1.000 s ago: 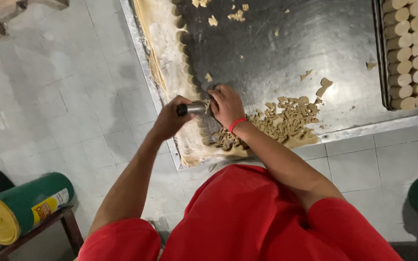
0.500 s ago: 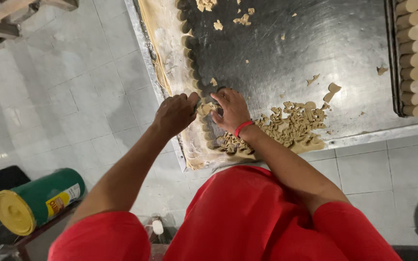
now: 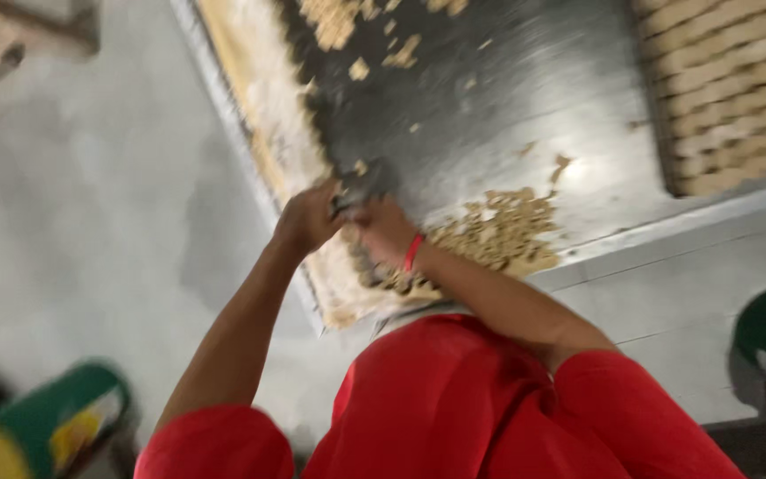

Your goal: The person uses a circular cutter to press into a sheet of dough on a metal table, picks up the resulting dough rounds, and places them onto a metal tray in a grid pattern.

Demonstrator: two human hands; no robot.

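Gripping one blurred metal tool (image 3: 361,186), left hand (image 3: 308,217), right hand (image 3: 383,226); green-yellow can (image 3: 55,421) lower left

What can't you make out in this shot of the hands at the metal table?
- Head view, motion blur: the dark object between the left hand and right hand has no clear shape, so neither grip can be told.
- Dough scraps: single pieces smear together.
- Tray of dough pieces: cut off by the top and right edges.
- Green can: blurred and cut by the bottom edge.
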